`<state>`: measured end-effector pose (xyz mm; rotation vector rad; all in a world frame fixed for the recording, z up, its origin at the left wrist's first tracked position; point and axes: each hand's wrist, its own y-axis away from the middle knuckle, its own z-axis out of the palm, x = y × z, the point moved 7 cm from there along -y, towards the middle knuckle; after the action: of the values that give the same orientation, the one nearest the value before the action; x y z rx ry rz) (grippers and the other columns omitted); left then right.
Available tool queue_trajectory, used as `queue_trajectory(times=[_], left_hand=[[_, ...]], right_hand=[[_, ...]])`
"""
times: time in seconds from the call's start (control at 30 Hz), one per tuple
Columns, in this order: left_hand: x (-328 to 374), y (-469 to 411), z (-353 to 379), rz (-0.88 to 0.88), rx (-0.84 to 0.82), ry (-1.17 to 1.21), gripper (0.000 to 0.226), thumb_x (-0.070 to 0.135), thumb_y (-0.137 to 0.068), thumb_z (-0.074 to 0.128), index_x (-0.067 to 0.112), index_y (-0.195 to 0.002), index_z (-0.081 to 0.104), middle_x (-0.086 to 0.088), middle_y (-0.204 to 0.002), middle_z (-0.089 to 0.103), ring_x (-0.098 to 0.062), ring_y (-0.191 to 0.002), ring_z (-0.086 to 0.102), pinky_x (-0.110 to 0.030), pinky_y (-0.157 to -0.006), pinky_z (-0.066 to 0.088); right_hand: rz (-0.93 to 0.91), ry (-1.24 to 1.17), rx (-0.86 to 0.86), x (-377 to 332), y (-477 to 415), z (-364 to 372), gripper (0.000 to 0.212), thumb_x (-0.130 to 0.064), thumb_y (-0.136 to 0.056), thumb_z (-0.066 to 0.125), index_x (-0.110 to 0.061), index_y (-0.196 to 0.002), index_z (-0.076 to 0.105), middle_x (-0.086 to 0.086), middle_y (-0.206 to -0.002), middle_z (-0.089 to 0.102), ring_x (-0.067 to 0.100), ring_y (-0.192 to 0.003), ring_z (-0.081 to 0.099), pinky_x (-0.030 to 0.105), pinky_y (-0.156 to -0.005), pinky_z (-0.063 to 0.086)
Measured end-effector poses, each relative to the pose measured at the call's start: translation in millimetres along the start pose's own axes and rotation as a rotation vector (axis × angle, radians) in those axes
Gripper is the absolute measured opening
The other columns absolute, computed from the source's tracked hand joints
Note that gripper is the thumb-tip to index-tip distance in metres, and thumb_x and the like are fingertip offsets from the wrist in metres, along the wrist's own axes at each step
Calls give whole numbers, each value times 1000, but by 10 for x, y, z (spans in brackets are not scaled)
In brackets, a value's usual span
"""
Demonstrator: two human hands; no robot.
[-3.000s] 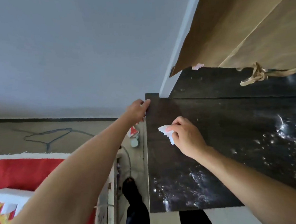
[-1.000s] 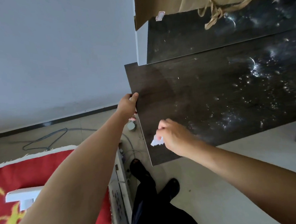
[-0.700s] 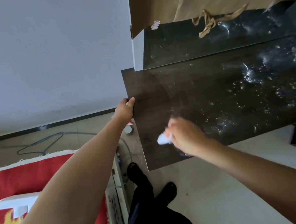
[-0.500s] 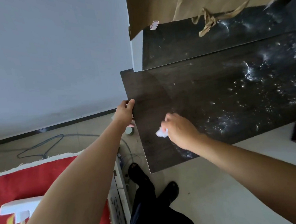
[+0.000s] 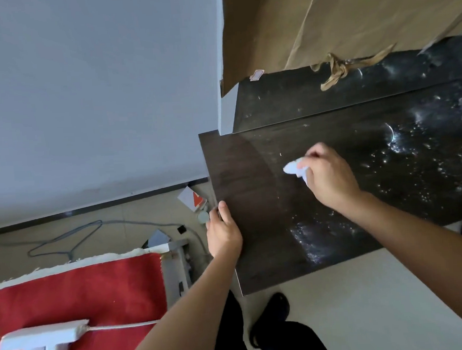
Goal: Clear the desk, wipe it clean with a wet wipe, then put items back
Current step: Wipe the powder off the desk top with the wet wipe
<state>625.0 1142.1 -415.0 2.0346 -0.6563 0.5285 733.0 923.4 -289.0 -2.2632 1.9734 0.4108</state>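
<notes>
The right grip [image 5: 330,177] pinches the wet wipe [image 5: 291,168] against the dark bench [image 5: 252,189], towards its back left corner, to scrub there; the left grip [image 5: 224,234] clasps the left edge, likely steadying it.

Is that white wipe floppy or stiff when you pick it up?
Probably floppy: the wet wipe is scrunched into a wad in the right hand. Likely very light, since a few fingers hold it. On the desk, wet streaks suggest it may cling.
</notes>
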Motion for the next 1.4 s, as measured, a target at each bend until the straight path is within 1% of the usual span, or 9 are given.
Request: queue_trajectory(times=[0.2,0.33,0.53,0.73,0.87,0.97,1.13,1.23,1.4], left_hand=[[-39,77,-3,-14,150,-162,58,56,-97,13,23,-116,56,-3,-117,61,-29,-106,56,-40,-84,40],[-12,82,-29,26,217,-228,54,54,-98,16,20,-107,57,-5,-105,64,-29,-98,58,-37,-76,39],[47,138,-42,19,278,-256,50,53,-98,18,20,-86,53,-6,-91,65,-23,-76,50,-34,-69,38],[94,185,-54,30,333,-303,53,51,-100,20,15,-92,58,-8,-97,66,-31,-93,58,-33,-70,33],[68,194,-51,24,348,-311,56,53,-99,19,15,-96,61,-10,-98,67,-32,-94,58,-34,-71,33],[92,210,-56,36,357,-313,55,52,-99,20,15,-95,60,-11,-98,67,-32,-94,58,-34,-71,33],[98,208,-58,32,373,-323,56,53,-99,20,14,-93,60,-9,-94,66,-30,-90,58,-33,-71,33],[98,207,-62,33,379,-331,57,53,-99,20,14,-96,62,-9,-93,66,-30,-89,58,-33,-71,34],[100,205,-61,51,373,-296,57,53,-99,21,15,-97,63,-10,-94,66,-30,-88,59,-33,-71,36]], right_hand=[[-310,139,-64,-860,-794,475,35,1,-87,49,-2,-121,54,13,-129,44,30,-119,40,41,-89,48],[-524,172,-98,-1007,-767,779,48,3,-88,48,4,-135,41,19,-140,42,34,-129,39,39,-110,31],[-377,161,-122,62,-887,554,58,8,-86,47,-9,-140,39,8,-143,40,30,-133,32,44,-105,40],[-296,88,-78,-111,-1075,571,40,1,-84,55,-12,-122,57,13,-110,49,34,-103,42,44,-80,45],[-501,-56,-261,-134,-423,658,17,-9,-89,56,-16,-101,66,4,-99,54,23,-91,51,36,-71,44],[-697,-202,-385,-97,-36,528,31,7,-81,59,-16,-96,72,5,-87,55,27,-81,53,33,-67,46],[-486,-167,31,-280,-1051,403,41,8,-78,58,-16,-110,69,13,-88,57,33,-82,52,36,-75,47],[-464,-115,-38,-394,-985,655,49,11,-78,54,-18,-116,66,14,-92,55,35,-85,49,42,-76,48],[-744,-238,-374,-158,125,668,35,6,-78,54,-21,-86,75,1,-81,52,19,-76,48,32,-65,45]])
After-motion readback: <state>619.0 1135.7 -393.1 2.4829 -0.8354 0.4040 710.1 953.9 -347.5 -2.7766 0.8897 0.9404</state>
